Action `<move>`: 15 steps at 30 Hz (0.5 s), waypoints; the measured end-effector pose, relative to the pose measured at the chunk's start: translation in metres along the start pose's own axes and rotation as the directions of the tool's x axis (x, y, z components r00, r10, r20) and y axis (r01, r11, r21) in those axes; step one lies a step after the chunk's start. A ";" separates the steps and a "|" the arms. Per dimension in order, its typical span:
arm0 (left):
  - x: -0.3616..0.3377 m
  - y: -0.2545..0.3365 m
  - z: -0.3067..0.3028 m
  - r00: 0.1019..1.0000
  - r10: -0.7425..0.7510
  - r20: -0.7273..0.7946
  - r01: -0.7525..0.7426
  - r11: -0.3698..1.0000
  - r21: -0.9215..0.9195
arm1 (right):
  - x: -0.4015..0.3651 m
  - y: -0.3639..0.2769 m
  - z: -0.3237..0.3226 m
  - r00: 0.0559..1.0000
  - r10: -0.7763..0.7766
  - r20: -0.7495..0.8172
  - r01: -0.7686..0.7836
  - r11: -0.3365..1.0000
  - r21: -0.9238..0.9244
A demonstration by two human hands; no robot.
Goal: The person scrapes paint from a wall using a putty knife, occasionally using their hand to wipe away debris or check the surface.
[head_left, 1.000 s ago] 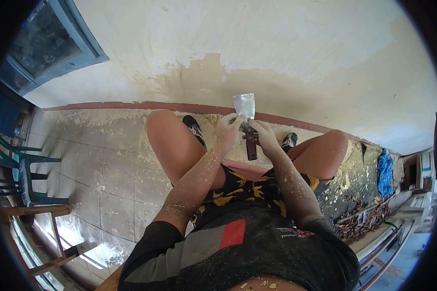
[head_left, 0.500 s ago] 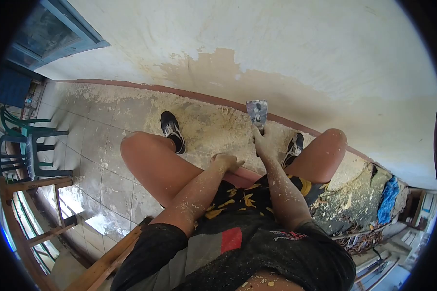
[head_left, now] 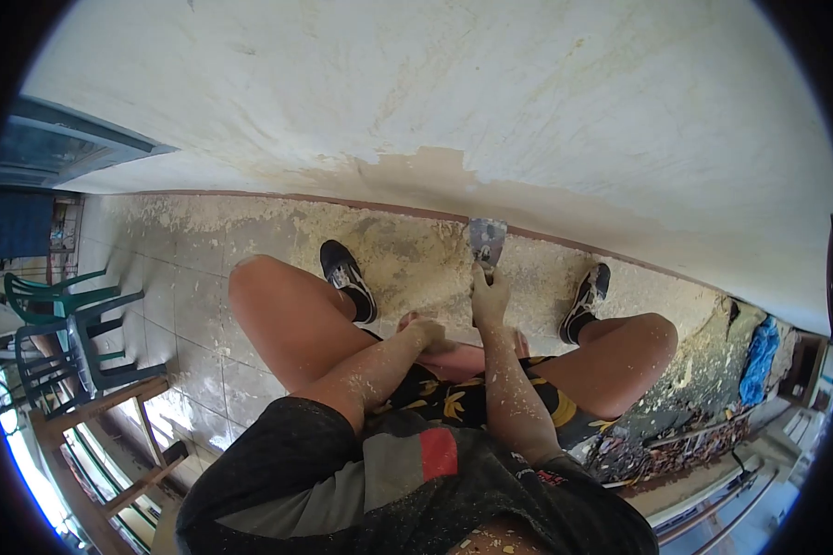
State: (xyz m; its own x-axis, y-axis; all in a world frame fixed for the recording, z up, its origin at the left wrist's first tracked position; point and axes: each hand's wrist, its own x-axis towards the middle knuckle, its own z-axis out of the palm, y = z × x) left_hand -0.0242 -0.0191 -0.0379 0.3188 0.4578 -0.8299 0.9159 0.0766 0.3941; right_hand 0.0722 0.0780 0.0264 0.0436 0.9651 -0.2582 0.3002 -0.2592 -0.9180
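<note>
My right hand (head_left: 489,298) grips the handle of a metal scraper (head_left: 487,240), whose wide blade points away from me toward the base of the wall (head_left: 546,120). My left hand (head_left: 426,330) rests low between my thighs, on the pink seat edge (head_left: 463,359), with its fingers curled and nothing in it. Both forearms are speckled with paint dust. I sit with my knees apart, and my black shoes (head_left: 347,276) stand on the dusty floor.
The pale wall shows a scraped tan patch (head_left: 435,176) above a red skirting line. Paint flakes cover the tiled floor (head_left: 204,305). Green plastic chairs (head_left: 60,333) and a wooden frame (head_left: 102,416) stand at left. Rubble and a blue sheet (head_left: 759,356) lie at right.
My left hand let go of the scraper and dropped to my lap. My right hand now holds the scraper alone, stretched toward the wall. The view tilted upward.
</note>
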 end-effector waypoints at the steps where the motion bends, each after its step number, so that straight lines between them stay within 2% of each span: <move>1: 0.001 -0.003 0.009 1.000 0.010 0.018 -0.010 1.000 0.025 | -0.009 -0.008 0.005 0.995 0.097 0.001 -0.096 0.983 0.156; 3: -0.014 -0.009 0.007 0.994 -0.001 0.110 0.004 1.000 -0.026 | -0.026 0.003 0.019 0.996 0.078 -0.049 -0.069 0.985 0.156; 4: -0.021 -0.015 0.005 0.993 0.001 0.117 -0.002 1.000 0.005 | -0.034 0.008 0.025 0.997 0.038 -0.069 -0.029 0.992 0.127; 6: -0.028 -0.019 0.008 0.999 0.003 0.047 -0.004 1.000 0.026 | -0.053 0.008 0.032 0.995 0.059 -0.080 -0.048 0.990 0.136; 8: -0.019 -0.021 0.019 0.997 0.016 0.079 -0.020 0.998 0.056 | -0.073 0.010 0.031 0.995 0.077 -0.064 -0.068 0.989 0.132; 11: -0.030 -0.012 0.008 0.997 -0.029 0.065 0.025 0.998 0.063 | -0.077 0.006 0.024 0.997 -0.083 0.011 0.083 0.997 0.004; 14: -0.041 -0.010 0.011 0.997 -0.082 -0.011 0.082 0.997 0.005 | -0.069 -0.001 0.011 0.988 -0.149 0.043 0.152 0.986 -0.062; 15: -0.040 -0.010 0.014 0.994 -0.099 -0.049 0.099 0.995 -0.010 | -0.066 0.001 0.015 0.981 -0.195 -0.015 0.195 0.981 0.005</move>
State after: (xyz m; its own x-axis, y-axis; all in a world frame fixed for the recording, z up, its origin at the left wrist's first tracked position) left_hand -0.0430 -0.0503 -0.0143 0.2138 0.4911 -0.8445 0.9405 0.1303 0.3138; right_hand 0.0550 0.0134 0.0384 -0.0010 0.9975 -0.0700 0.2978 -0.0665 -0.9523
